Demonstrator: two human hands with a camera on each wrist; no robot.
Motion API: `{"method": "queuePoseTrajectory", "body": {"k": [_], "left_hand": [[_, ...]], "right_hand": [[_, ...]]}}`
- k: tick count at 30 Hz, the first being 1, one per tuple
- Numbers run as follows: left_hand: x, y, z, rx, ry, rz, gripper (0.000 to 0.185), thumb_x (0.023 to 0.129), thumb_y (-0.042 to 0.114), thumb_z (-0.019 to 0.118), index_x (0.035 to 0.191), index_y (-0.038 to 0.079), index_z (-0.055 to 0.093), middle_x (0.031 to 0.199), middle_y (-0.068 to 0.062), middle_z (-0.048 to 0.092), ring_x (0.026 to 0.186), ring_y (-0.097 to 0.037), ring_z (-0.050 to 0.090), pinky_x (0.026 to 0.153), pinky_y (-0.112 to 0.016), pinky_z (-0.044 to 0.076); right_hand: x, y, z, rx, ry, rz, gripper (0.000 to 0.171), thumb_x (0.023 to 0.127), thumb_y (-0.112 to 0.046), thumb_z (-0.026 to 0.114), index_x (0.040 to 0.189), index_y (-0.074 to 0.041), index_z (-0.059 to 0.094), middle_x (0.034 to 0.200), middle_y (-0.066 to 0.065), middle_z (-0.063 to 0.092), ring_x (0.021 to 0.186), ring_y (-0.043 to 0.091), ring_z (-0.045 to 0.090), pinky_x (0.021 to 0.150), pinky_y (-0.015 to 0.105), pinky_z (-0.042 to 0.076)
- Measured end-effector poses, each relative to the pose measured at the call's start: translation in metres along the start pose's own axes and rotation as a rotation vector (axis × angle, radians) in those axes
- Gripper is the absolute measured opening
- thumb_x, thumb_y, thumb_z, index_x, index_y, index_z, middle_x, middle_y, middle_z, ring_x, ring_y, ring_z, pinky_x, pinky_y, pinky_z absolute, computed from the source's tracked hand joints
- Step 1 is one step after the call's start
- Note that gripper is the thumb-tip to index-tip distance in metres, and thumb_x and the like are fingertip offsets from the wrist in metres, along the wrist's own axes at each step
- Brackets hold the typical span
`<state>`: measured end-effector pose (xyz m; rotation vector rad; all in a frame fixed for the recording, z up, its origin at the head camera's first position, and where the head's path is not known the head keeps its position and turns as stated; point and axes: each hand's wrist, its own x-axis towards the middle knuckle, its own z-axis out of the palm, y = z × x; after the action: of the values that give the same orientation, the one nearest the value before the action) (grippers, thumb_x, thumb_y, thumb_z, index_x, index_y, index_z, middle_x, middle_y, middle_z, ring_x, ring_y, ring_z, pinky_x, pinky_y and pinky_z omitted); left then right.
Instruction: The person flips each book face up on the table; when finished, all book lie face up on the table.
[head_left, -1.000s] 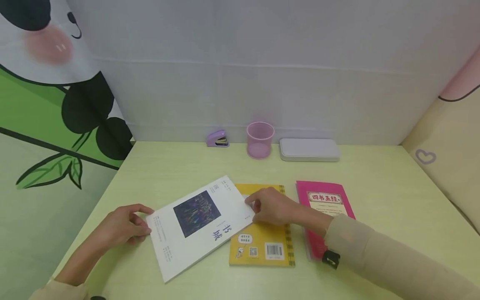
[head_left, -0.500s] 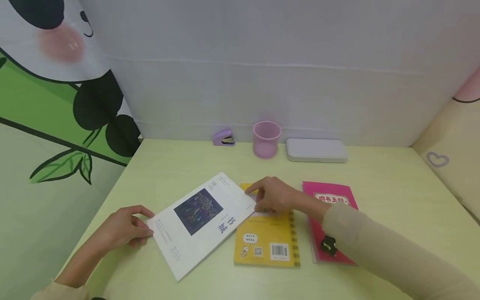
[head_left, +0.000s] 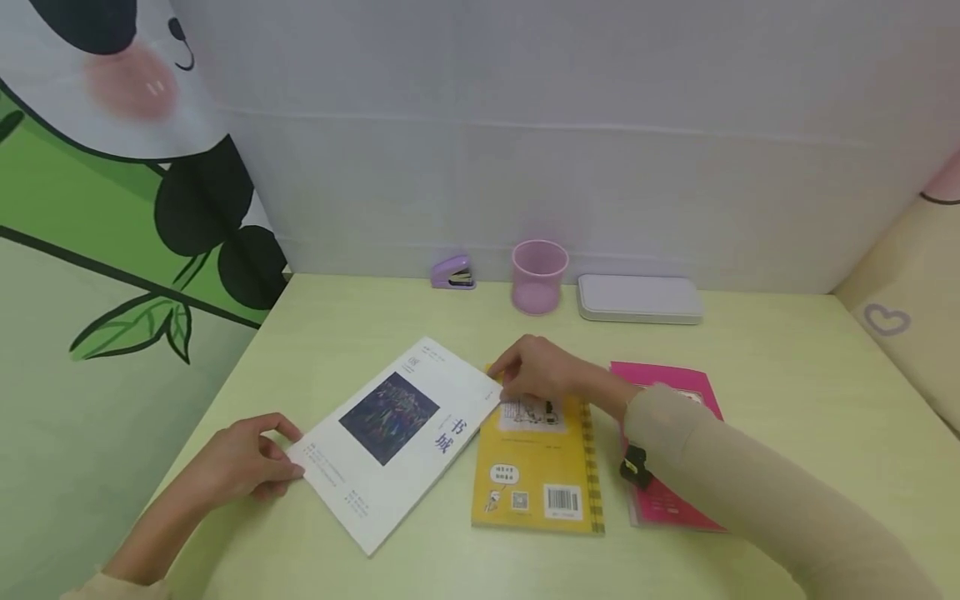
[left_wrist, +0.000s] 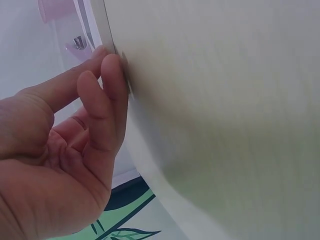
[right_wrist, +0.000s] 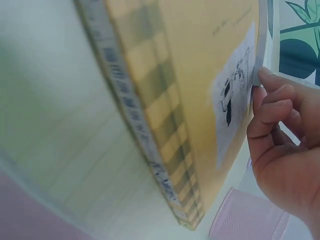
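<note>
A white book [head_left: 393, 433] with a dark square picture on its cover lies at a slant, its upper right corner over the edge of a yellow book [head_left: 536, 475]. My left hand [head_left: 240, 458] pinches the white book's left corner between thumb and fingers. At the opposite corner, my right hand [head_left: 543, 371] pinches it, poised over the top of the yellow book. In the right wrist view, the thumb and fingertips meet at the white book's edge beside the yellow cover [right_wrist: 200, 100]. In the left wrist view, the fingertips [left_wrist: 112, 65] touch the book's edge.
A pink book [head_left: 675, 504] lies at right, partly under my right forearm. Along the back stand a purple stapler [head_left: 453, 273], a pink cup [head_left: 539, 279] and a pale flat case [head_left: 640, 299]. A white sheet [head_left: 525, 183] rises behind the table.
Both hands have turned the white book counterclockwise and shifted it slightly left, uncovering more of the yellow book. My right hand has moved farther back. The head view has shifted a little.
</note>
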<state>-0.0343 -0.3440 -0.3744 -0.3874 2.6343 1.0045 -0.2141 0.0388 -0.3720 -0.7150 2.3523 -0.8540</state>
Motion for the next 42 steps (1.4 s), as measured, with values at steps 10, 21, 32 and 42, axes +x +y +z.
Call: {"method": "queuePoseTrajectory", "body": {"k": [10,21,32,42], "left_hand": [[-0.009,-0.002,0.001,0.000,0.010,-0.022,0.040,0.085,0.008,0.086,0.115,0.000,0.060,0.074,-0.006,0.065,0.060,-0.018,0.064,0.056,-0.033,0.055],[-0.013,-0.006,0.000,0.018,0.018,-0.021,0.036,0.084,0.010,0.086,0.109,0.003,0.061,0.072,-0.005,0.065,0.058,-0.018,0.063,0.055,-0.032,0.052],[-0.018,-0.010,0.004,0.057,0.037,-0.068,0.035,0.084,0.012,0.087,0.103,0.005,0.059,0.065,-0.005,0.064,0.055,-0.018,0.060,0.055,-0.033,0.050],[-0.020,-0.013,0.003,0.062,0.053,-0.038,0.032,0.084,0.009,0.086,0.103,0.006,0.060,0.066,-0.004,0.063,0.058,-0.018,0.060,0.055,-0.032,0.051]], "right_hand": [[0.016,-0.006,-0.005,-0.043,-0.052,-0.042,0.030,0.094,-0.010,0.079,0.124,-0.015,0.080,0.097,0.005,0.067,0.067,0.014,0.060,0.058,0.021,0.047],[0.035,-0.017,-0.010,-0.083,-0.091,-0.078,0.031,0.091,-0.005,0.080,0.121,-0.009,0.079,0.085,0.003,0.066,0.058,0.010,0.051,0.055,0.020,0.041],[0.057,-0.029,-0.001,-0.234,-0.063,-0.111,0.025,0.088,-0.004,0.082,0.112,-0.013,0.081,0.099,0.001,0.071,0.093,0.016,0.060,0.086,0.026,0.051],[0.062,-0.021,-0.001,-0.110,-0.030,-0.078,0.023,0.091,-0.008,0.080,0.113,-0.016,0.080,0.098,0.002,0.069,0.093,0.017,0.060,0.085,0.026,0.049]]}}
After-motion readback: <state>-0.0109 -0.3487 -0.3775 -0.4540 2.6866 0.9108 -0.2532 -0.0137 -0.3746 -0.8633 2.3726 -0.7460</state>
